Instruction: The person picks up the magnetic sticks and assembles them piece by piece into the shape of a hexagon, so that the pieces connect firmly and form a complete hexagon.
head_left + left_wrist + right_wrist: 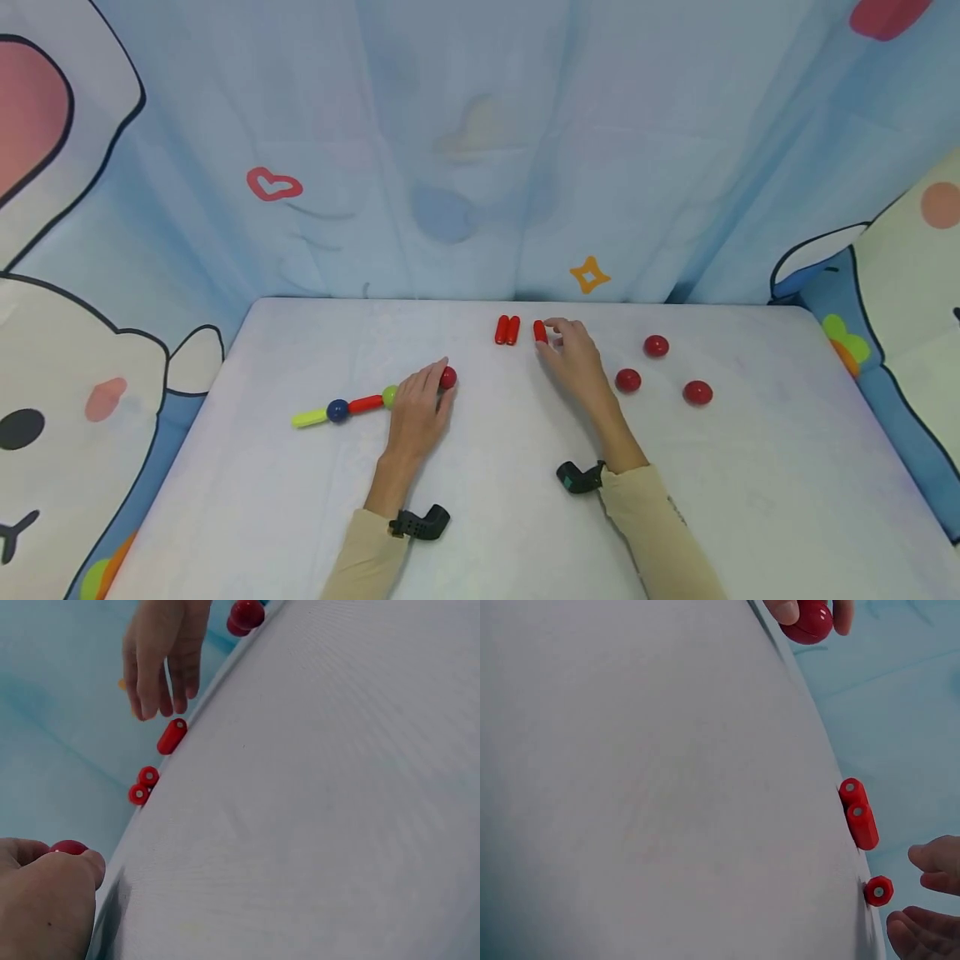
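My left hand (417,412) holds a red ball (448,377) between thumb and fingers; in the right wrist view the red ball (811,622) shows between the fingertips. In line with it lies a row of joined pieces: a yellow-green rod (310,418), a dark blue ball (337,411), a red rod (366,404) and a green ball (389,396), with part hidden under the hand. My right hand (576,360) is beside a single red rod (540,332), fingers parted. A gap shows between its fingertips and that red rod (878,891) in the right wrist view.
Two red rods (507,330) lie side by side near the back edge of the white table (510,517). Three red balls, one nearest the hand (627,381), are right of my right hand. A printed blue curtain (480,150) hangs behind the table.
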Tool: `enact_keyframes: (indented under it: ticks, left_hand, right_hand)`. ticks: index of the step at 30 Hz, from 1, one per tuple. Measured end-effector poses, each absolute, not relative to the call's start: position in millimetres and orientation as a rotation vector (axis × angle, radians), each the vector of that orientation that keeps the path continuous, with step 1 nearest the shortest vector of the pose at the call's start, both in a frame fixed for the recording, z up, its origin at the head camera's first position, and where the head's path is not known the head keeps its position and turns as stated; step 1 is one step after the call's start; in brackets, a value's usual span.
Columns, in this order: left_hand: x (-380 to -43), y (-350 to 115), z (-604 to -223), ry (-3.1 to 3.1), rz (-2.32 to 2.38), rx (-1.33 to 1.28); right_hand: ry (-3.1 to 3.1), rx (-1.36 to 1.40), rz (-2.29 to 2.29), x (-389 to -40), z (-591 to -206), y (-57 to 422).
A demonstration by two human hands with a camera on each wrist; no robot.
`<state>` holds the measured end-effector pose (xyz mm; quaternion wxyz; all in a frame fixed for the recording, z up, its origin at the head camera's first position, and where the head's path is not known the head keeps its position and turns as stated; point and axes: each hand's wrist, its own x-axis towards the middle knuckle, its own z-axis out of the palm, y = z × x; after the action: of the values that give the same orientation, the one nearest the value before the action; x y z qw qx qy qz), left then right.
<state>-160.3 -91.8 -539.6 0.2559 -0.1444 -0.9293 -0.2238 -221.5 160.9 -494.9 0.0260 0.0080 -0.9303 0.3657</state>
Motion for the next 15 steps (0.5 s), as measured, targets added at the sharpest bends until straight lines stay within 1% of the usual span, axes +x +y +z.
enact_keyframes:
  ticks: [7,15]
  left_hand:
    - [-160.9,-91.7,-540.8,-2.524,-0.648,-0.417]
    - [-161.0,-93.1,-541.1,-2.57,-0.586,-0.402]
  right_hand:
    - [-2.928,-0.062,1.009,-234.9,-504.1,150.0]
    - [-2.933,-0.176,1.021,-233.0,-506.5,149.9]
